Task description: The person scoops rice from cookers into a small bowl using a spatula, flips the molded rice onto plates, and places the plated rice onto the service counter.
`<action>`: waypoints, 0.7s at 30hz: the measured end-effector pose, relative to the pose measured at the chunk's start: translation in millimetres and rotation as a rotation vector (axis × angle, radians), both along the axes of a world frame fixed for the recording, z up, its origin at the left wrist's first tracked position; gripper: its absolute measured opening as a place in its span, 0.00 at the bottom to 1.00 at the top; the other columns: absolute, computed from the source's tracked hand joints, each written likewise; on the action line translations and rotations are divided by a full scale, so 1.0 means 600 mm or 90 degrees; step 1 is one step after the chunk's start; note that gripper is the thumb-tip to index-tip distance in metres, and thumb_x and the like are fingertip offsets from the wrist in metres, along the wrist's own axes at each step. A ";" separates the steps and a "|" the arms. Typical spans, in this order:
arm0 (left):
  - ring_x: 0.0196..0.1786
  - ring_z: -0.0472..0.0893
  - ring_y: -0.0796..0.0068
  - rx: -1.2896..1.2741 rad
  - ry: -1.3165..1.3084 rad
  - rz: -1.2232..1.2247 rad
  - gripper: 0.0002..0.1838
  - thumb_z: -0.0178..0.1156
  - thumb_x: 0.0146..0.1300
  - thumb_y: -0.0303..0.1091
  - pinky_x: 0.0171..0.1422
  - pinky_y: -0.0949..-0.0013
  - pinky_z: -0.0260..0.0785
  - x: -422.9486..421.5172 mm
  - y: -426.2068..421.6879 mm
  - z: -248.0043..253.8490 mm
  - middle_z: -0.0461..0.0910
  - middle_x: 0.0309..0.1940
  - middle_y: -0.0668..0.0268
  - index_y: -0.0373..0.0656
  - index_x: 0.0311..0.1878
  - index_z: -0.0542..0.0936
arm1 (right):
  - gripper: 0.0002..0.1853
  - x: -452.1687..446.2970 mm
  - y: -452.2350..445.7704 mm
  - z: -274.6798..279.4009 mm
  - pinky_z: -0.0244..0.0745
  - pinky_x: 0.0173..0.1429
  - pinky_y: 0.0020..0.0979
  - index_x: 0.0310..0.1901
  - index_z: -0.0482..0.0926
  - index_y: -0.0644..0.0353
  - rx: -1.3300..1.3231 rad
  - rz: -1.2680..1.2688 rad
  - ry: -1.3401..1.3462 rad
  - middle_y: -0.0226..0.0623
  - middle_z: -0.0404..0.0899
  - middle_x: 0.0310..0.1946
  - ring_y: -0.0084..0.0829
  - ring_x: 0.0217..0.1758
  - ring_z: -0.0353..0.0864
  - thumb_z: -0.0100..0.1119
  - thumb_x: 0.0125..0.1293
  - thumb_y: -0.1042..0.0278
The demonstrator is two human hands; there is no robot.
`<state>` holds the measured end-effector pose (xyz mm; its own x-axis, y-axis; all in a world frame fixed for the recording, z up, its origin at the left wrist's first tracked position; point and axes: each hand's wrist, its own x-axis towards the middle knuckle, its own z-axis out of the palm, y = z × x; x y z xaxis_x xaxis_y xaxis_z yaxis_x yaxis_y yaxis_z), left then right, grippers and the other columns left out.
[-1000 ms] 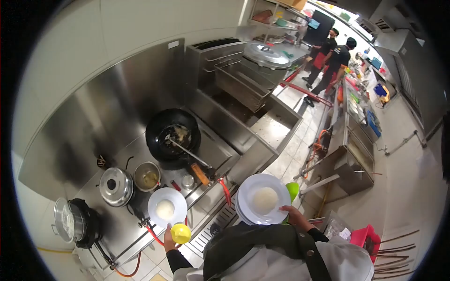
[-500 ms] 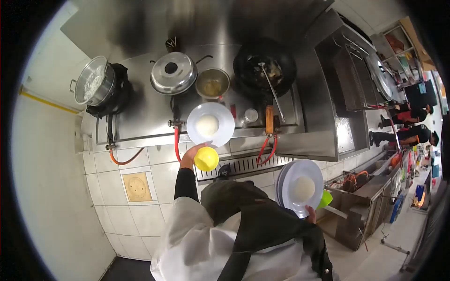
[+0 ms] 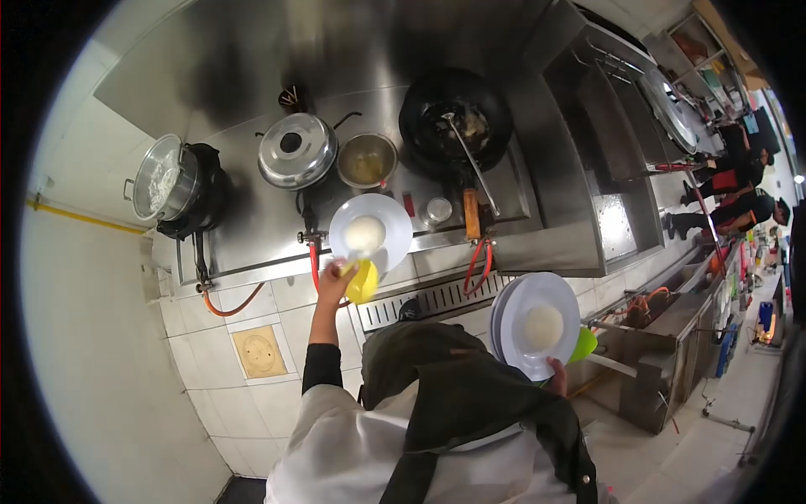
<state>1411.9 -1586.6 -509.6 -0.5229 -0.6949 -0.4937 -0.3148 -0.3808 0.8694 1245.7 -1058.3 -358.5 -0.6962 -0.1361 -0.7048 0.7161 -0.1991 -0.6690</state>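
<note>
In my left hand (image 3: 336, 279) is a small yellow bowl (image 3: 363, 283), tilted on its side and slightly blurred. It hangs at the near edge of a white plate (image 3: 397, 220) with a round mound of rice (image 3: 365, 234), which sits at the front edge of the stove. My right hand (image 3: 557, 376) grips the rim of a stack of white plates (image 3: 522, 304); the top one carries another rice mound (image 3: 543, 328). A bright green object (image 3: 584, 344) shows beside the stack near that hand; its kind and whether I hold it cannot be told.
Along the steel stove (image 3: 243, 244) stand a strainer-like pot (image 3: 159, 178), a lidded pan (image 3: 294, 151), a metal bowl (image 3: 368, 160), a glass jar (image 3: 438, 210) and a black wok (image 3: 453, 92) with a ladle (image 3: 474, 164). A floor drain (image 3: 437, 296) lies below. People (image 3: 730, 214) stand far right.
My left hand has shifted slightly left and tipped the yellow bowl from upright onto its side. The right hand still holds the plates, nearly unmoved. The whole view has turned slightly.
</note>
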 end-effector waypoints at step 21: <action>0.54 0.75 0.62 -0.191 0.057 -0.250 0.18 0.46 0.65 0.23 0.60 0.64 0.68 -0.072 0.088 -0.077 0.74 0.51 0.52 0.29 0.57 0.68 | 0.25 0.029 0.005 0.046 0.70 0.58 0.38 0.54 0.69 0.63 0.252 0.174 0.287 0.39 0.74 0.49 0.35 0.53 0.75 0.61 0.54 0.68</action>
